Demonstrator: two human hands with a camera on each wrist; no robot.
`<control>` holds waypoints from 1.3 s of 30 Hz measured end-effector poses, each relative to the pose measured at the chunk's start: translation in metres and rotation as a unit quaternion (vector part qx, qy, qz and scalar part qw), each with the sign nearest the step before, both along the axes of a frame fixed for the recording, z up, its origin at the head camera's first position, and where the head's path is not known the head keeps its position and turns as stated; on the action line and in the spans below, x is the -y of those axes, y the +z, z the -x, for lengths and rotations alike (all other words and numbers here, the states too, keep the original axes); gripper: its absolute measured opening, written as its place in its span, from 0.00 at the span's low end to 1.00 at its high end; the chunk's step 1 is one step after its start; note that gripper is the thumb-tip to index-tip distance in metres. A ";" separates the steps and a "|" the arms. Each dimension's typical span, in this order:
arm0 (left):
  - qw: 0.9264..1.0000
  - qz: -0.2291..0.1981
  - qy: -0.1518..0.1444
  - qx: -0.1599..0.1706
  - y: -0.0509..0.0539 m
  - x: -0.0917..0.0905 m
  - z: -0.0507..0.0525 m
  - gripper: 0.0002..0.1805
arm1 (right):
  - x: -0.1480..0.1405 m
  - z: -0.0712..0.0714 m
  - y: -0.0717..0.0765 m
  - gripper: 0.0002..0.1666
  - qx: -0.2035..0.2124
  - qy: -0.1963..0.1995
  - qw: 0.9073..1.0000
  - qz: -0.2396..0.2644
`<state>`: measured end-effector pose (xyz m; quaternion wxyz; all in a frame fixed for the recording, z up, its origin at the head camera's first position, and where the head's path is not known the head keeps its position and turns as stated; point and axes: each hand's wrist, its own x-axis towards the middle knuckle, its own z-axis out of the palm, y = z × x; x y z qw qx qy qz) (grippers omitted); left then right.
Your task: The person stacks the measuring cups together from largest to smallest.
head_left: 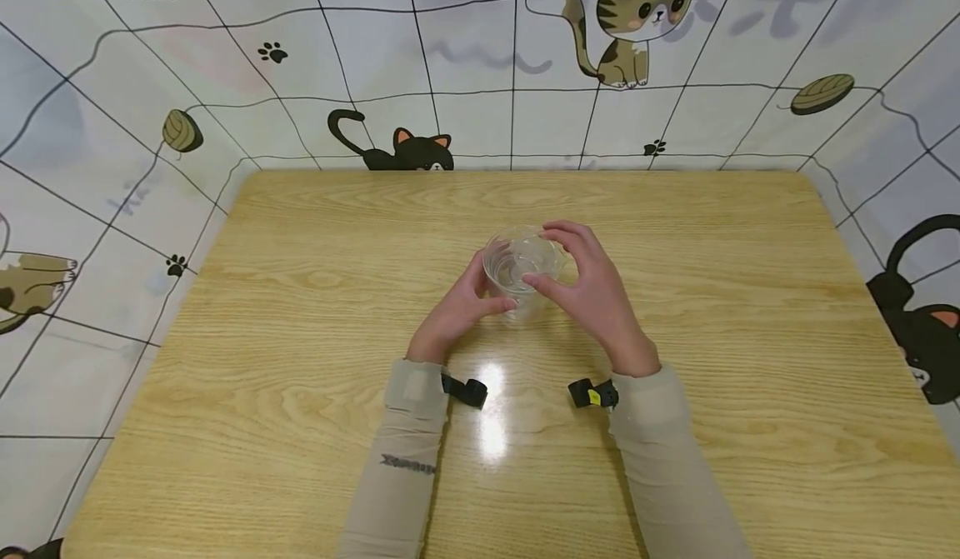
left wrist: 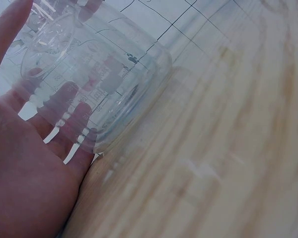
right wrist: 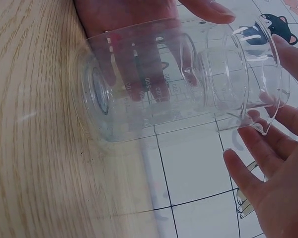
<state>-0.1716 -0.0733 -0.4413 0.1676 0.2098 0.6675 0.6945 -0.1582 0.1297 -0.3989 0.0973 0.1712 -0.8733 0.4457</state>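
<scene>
A clear glass beaker [head_left: 519, 280] with printed graduations stands upright on the wooden table, between both hands. Inside its upper part, the right wrist view shows a smaller clear glass vessel [right wrist: 222, 82]; the overlapping rims are hard to separate. My left hand [head_left: 463, 302] holds the beaker's left side, its thumb in front and its fingers [left wrist: 64, 101] seen through the glass. Around the top rim on the right curls my right hand [head_left: 591, 292], thumb at the near side and fingers at the far side. Which of the two rims it grips, I cannot tell.
The light wooden table [head_left: 315, 309] extends on all sides of the beaker. White tiled-pattern walls [head_left: 480, 59] with cartoon cats border its back and sides. Black straps with small devices sit at both wrists, over beige sleeves [head_left: 405, 459].
</scene>
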 end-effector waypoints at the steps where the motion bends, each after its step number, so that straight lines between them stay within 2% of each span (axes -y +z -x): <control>1: 1.000 0.000 0.000 -0.001 0.000 0.000 0.000 0.43 | 0.000 0.000 0.000 0.35 0.002 0.000 1.000 0.000; 33: 1.000 -0.001 0.002 -0.009 -0.001 0.000 0.000 0.43 | 0.003 -0.001 0.001 0.35 -0.003 0.009 1.000 0.000; 39: 1.000 -0.008 0.001 -0.008 -0.001 0.000 0.000 0.43 | 0.002 -0.001 0.000 0.35 0.006 0.009 1.000 0.007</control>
